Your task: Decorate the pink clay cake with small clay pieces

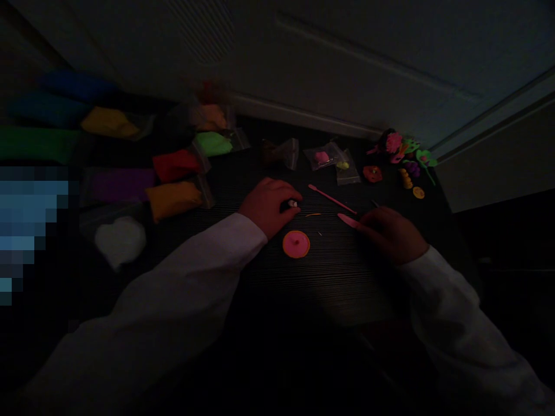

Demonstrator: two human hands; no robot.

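My left hand (269,207) is curled on the dark table, with a small pale, whitish-pink piece (292,204) showing between thumb and fingers. Its inner fingers are hidden. My right hand (392,234) grips a pink clay modelling knife (347,220), blade pointing left. Below my left hand lies a flat pink disc (296,244) with an orange rim and a small bump at its centre. Between the hands are a thin orange strand (313,215) and a tiny pale sliver (319,234). A longer pink modelling tool (332,199) lies just beyond them.
Bags of coloured clay, including orange (174,200), purple (124,186) and white (120,240), crowd the left. Small bags with pink clay (321,156) and yellow clay (342,165) lie at the back. Clay flowers (394,143) and small shaped pieces stand at the right, near the wall.
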